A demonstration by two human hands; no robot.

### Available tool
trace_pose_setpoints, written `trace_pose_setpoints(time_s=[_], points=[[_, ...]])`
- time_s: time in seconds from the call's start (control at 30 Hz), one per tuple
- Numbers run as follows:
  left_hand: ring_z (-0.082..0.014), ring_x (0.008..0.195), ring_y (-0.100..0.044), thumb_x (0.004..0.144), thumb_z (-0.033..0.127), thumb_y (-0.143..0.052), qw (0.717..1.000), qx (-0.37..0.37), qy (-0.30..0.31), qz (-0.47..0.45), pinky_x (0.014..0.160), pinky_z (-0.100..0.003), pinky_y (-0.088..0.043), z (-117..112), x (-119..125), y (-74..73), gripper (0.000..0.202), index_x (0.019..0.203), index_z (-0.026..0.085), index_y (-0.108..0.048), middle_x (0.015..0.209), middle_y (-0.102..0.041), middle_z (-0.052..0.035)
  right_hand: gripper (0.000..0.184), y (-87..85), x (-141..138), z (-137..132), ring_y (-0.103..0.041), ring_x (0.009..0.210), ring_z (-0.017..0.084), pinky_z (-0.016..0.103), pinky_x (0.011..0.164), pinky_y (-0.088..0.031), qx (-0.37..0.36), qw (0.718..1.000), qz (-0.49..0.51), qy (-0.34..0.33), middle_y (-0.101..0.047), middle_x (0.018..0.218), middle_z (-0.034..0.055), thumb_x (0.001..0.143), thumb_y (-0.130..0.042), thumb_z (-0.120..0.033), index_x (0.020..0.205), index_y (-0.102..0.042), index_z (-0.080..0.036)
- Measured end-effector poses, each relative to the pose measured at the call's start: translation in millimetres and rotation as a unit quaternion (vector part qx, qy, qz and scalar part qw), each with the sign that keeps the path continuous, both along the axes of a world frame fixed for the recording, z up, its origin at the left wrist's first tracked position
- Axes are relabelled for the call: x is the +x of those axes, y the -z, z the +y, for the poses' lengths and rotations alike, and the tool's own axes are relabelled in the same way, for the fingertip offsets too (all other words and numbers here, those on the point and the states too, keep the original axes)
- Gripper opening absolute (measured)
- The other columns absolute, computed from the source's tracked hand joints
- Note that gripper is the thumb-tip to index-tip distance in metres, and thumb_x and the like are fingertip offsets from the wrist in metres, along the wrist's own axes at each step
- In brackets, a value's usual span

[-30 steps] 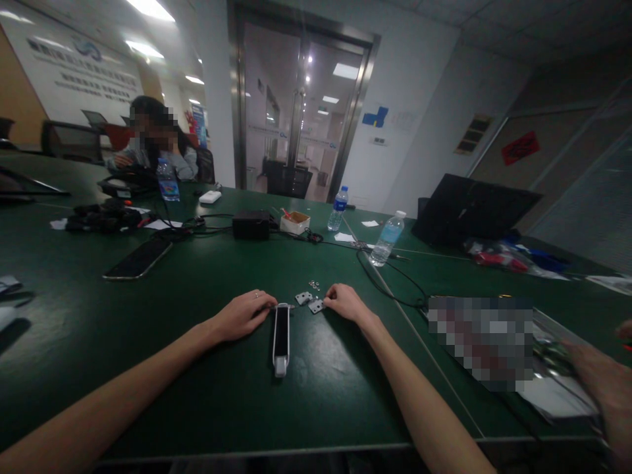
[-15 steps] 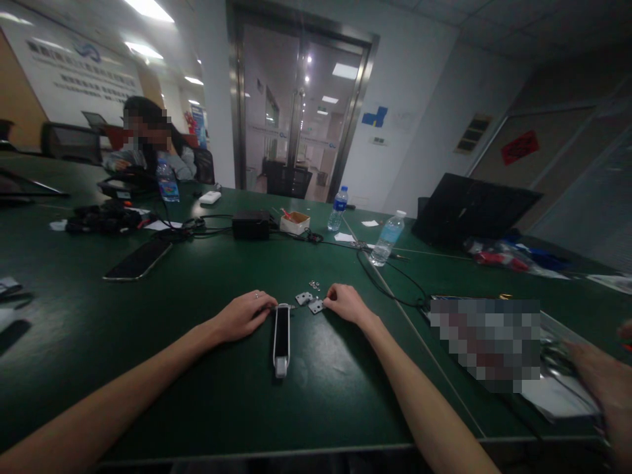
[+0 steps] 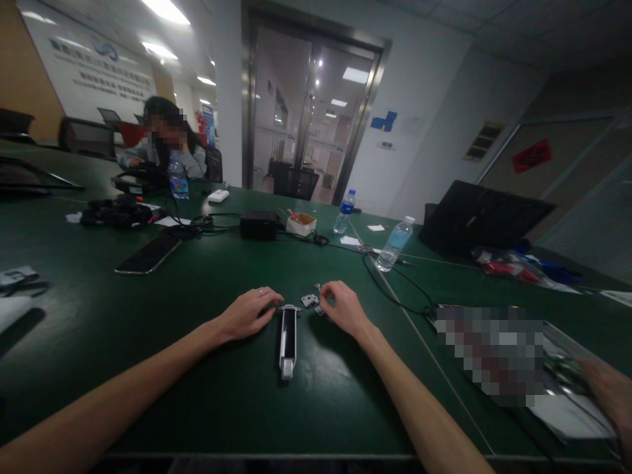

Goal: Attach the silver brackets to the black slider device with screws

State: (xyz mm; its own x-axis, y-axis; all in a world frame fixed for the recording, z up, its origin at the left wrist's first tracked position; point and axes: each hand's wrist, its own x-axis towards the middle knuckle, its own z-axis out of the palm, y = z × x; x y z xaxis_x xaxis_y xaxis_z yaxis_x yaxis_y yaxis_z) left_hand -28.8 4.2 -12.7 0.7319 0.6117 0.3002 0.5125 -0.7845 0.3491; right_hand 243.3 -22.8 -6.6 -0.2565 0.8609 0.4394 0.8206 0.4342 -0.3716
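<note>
A narrow white-framed device (image 3: 288, 339) with a dark middle lies lengthwise on the green table, a thin pin sticking out sideways at its far end. My left hand (image 3: 253, 313) rests palm down at its left, thumb and forefinger closed on that far end. To the right of the device lie small grey metal plates (image 3: 309, 301) with holes, one partly covered by my right hand (image 3: 343, 308). The right thumb and forefinger are pinched together over these parts; whatever is between them is too small to tell. Tiny metal bits (image 3: 317, 286) sit just beyond the plates, partly hidden by the fingers.
A smartphone (image 3: 148, 255) lies on the left. Farther back are a black power box (image 3: 258, 225), a small open box (image 3: 301, 224), cables and water bottles (image 3: 394, 245). At right, another person's hand (image 3: 607, 388) is by a tray (image 3: 573, 415). Another person (image 3: 165, 138) sits across the table.
My right hand has shifted from the near plate's edge to over the plates and tiny bits, covering more of them. The left hand stays at the device. The whole view has shifted slightly.
</note>
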Motion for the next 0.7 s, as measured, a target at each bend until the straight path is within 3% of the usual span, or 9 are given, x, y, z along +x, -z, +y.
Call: trace_pose_setpoints(time_s=[0.17,0.3,0.47,0.7], points=[[-0.0197,0.094,-0.059,0.091,0.019,-0.048,0.997,0.056,0.038,-0.044,0.083,-0.032,-0.047,-9.7,3.8,-6.1,0.022,0.110,0.017,-0.058,0.102,-0.063,-0.0067,0.006,2.6,-43.1,-19.6,-0.057,0.081,0.015,0.025,0.074,-0.045,0.010,0.992,0.086,-0.094,-0.062,0.083,0.0026,0.085,-0.054,-0.018,0.079,-0.055,-0.020],[-0.0173,0.086,-0.060,0.092,0.017,-0.047,0.990,0.090,0.084,-0.062,0.077,-0.029,-0.047,-14.0,6.1,-5.6,0.018,0.104,0.016,-0.060,0.096,-0.065,-0.0060,0.011,3.3,-67.6,-31.1,-0.055,0.072,0.013,0.023,0.069,-0.044,-0.008,0.983,0.147,-0.106,-0.060,0.078,0.0001,0.084,-0.055,-0.019,0.074,-0.051,-0.020],[-0.0152,0.083,-0.062,0.092,0.015,-0.048,0.980,0.145,0.094,-0.096,0.073,-0.027,-0.047,-12.4,6.7,-2.1,0.016,0.103,0.017,-0.059,0.094,-0.066,-0.0045,0.013,3.7,-68.1,-31.4,-0.050,0.064,0.011,0.022,0.062,-0.040,-0.024,0.970,0.215,-0.114,-0.059,0.074,-0.0014,0.083,-0.056,-0.021,0.072,-0.050,-0.020],[-0.0147,0.082,-0.063,0.090,0.019,-0.055,0.978,0.169,0.078,-0.098,0.072,-0.025,-0.049,-8.6,4.7,0.1,0.012,0.101,0.018,-0.061,0.095,-0.067,-0.0040,0.009,7.4,-66.0,-29.4,-0.049,0.063,0.011,0.022,0.060,-0.040,-0.026,0.967,0.223,-0.118,-0.057,0.071,-0.0025,0.081,-0.058,-0.022,0.075,-0.053,-0.020]])
